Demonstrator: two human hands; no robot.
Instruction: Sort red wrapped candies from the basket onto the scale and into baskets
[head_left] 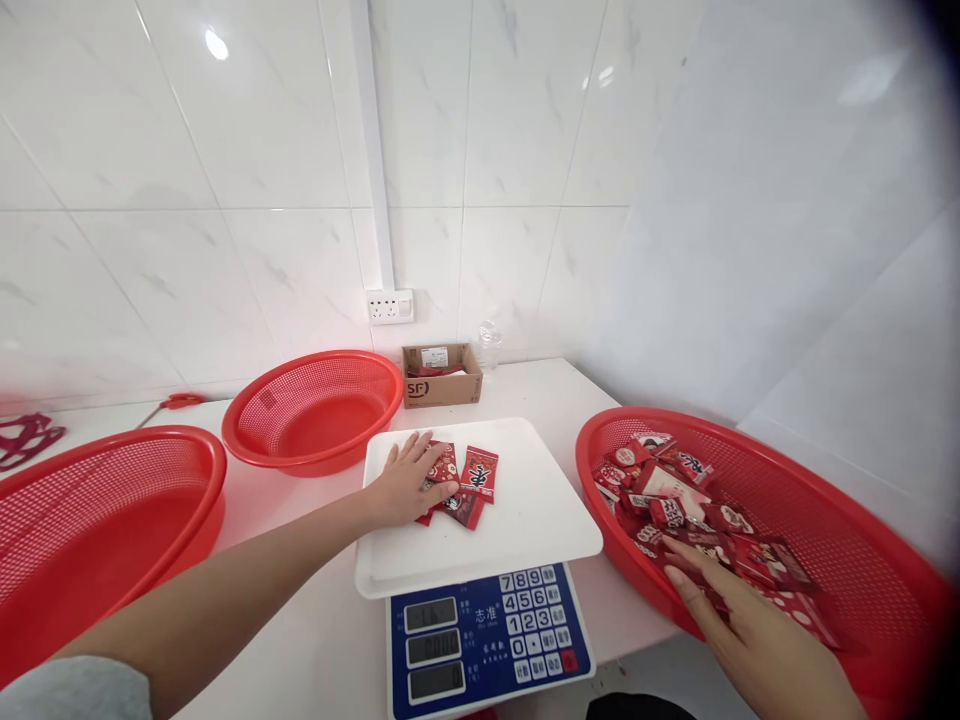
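My left hand [412, 485] lies over several small red snack packets [480, 470] on the white scale pan [510, 545], fingers stretched out and thumb apart. It touches the packets and partly hides some of them. Below the pan is the scale's blue panel [487, 640] with number keys and three displays. On the right, my right hand [739, 625] reaches over the near rim of a red mesh basket [847, 510], its fingers extended over a pile of mixed red snack packets [671, 505]. It appears to hold nothing, though its fingertips are close to the packets.
Two more red baskets stand at left, one near [172, 470] and one farther back [322, 455]. Behind the scale sit an open cardboard box [442, 390] and a clear plastic bottle [489, 343]. Red-handled scissors [180, 401] lie by the tiled wall, beneath a socket [390, 307].
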